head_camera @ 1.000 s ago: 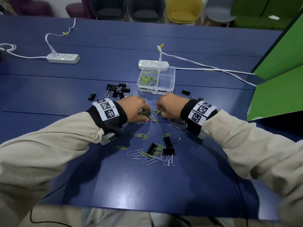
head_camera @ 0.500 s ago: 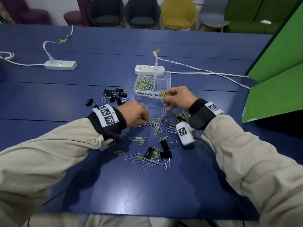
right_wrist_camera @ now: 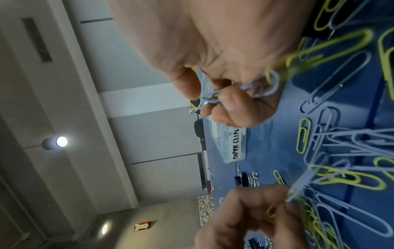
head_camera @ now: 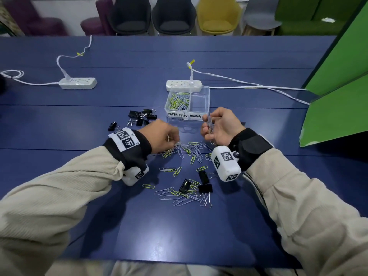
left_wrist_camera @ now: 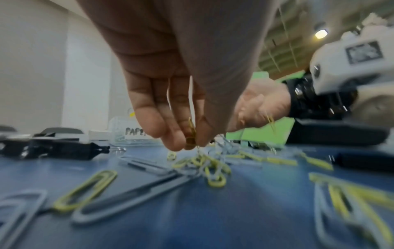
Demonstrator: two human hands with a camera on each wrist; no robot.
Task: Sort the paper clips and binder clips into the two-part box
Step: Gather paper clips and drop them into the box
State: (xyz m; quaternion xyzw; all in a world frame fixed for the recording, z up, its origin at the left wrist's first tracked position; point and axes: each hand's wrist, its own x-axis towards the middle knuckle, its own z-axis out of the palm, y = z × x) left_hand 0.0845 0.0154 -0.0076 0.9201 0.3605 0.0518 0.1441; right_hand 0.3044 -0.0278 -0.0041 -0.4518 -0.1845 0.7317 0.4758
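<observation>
1. A clear two-part box (head_camera: pixel 187 114) is set on the blue worktop (head_camera: pixel 179 236); its left half, labelled "PAPER CLIPS", is already filled with paper clips, and its right half looks empty.
2. The right hand (head_camera: pixel 220 126) is raised just in front of the box, fingers curled round a small bunch of paper clips (head_camera: pixel 209 124); the bunch is held roughly upright, long axis pointing up toward the box.
3. The left hand (head_camera: pixel 162 136) is lowered onto the loose paper clip pile (head_camera: pixel 191 152) in front of the box; a yellow clip (left_wrist_camera: pixel 192 133) is pinched between fingertips and thumb in the left wrist view.
4. Key relation, as a judgement: the paper-clip half lies beyond and to the left of the right hand, so a short forward-left carry is called for. The right hand is the nearer one.
5. Binder clips (head_camera: pixel 142 117) are clustered left of the box, untouched; a second group of binder clips (head_camera: pixel 203 182) is mixed with paper clips further from the box, toward the person.
6. Sorting is judged partway done; binder clips are not yet boxed.
</observation>
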